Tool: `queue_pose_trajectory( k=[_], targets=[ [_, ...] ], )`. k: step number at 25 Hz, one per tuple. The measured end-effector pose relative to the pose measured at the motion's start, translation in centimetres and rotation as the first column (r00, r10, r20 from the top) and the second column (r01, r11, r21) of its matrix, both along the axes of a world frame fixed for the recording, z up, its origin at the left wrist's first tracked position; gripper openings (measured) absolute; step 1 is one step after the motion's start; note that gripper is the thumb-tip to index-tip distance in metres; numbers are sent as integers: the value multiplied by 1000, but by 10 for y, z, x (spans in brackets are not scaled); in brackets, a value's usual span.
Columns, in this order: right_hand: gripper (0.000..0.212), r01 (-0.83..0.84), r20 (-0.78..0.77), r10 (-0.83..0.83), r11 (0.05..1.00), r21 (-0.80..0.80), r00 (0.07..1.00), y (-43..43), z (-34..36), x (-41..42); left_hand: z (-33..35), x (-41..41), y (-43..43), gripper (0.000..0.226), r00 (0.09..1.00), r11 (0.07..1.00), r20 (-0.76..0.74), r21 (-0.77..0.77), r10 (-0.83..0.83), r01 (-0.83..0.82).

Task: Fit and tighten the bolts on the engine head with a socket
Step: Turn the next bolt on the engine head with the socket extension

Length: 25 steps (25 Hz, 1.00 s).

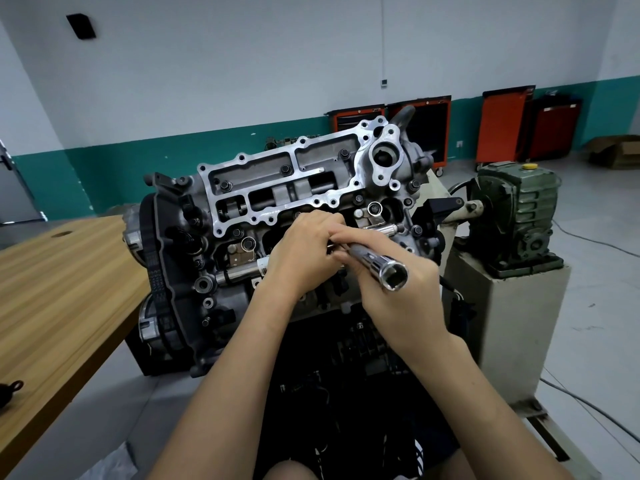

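Chrome socket wrench (372, 263) is off the engine head (277, 188), gripped by the right hand (398, 303), with the left hand (301, 252) pinching its far end. Several black bolts (225, 185) sit fitted; tightening probably remains.

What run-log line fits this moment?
right hand: grips long chrome tubular socket | left hand: at its far end | both over grey engine head

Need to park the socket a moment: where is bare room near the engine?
The table left of the engine is bare from the belt to the dark object at its near edge. The pedestal top beside the gearbox leaves only a thin strip. The engine top is crowded: bolts, the left hand, the right hand holding the socket.
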State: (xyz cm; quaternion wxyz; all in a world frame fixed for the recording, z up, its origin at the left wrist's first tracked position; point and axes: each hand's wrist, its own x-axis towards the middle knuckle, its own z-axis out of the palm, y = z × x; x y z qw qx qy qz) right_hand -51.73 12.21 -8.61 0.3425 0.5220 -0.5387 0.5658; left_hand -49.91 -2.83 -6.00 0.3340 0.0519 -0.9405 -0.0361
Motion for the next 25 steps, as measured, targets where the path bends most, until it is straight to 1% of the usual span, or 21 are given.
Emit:
queue_pose_trajectory(
  k=[2,3,4,6,8,10,12,14,16,17,19,20,21,24,25],
  targets=[
    [24,48,31,-47,997,-55,998,3,1,-4,1,0,0,10,1000,999,16,-47,12,-11],
    [23,45,43,-42,996,-71,998,4,1,-4,1,0,0,10,1000,998,15,-55,10,-9],
    [23,28,43,-25,997,-69,999,3,0,-2,0,0,-1,9,1000,999,10,-34,4,-4],
    [24,-30,25,30,999,-16,999,-2,-1,5,-1,1,-1,6,1000,999,-3,46,7,-7],
    [26,-51,19,51,999,5,999,-2,0,3,0,0,0,7,1000,999,4,30,19,-20],
    [23,-39,70,43,998,-55,997,2,1,-3,1,-1,-1,10,1000,1000,23,-18,7,-6],
    [25,-46,120,58,994,-101,991,5,1,-6,1,-1,-1,9,1000,1000,29,-14,-8,8],
    [25,-61,66,65,997,-51,996,1,-1,0,-1,0,-1,9,1000,999,4,37,-9,8],
    [31,-77,7,77,997,26,997,-3,-2,6,-1,0,-1,6,1000,997,-6,73,18,-17],
    [30,-81,14,80,996,27,997,-1,-1,3,-1,0,-1,6,1000,999,-6,50,18,-17],
    [24,-79,97,83,996,-41,992,4,2,-4,1,-1,0,10,1000,1000,9,-17,-2,2],
    [23,-82,132,91,994,-73,987,7,3,-6,1,-1,0,10,1000,999,16,-31,-8,9],
    [23,-80,133,90,994,-80,987,7,3,-6,1,-1,0,9,1000,1000,15,-28,-14,14],
    [30,-58,12,58,998,15,998,-1,-1,5,-1,1,-1,5,1000,998,-1,66,9,-8],
    [32,-67,1,67,997,32,998,-2,-2,4,0,1,-1,5,1000,998,-2,64,14,-14]
  ],
)
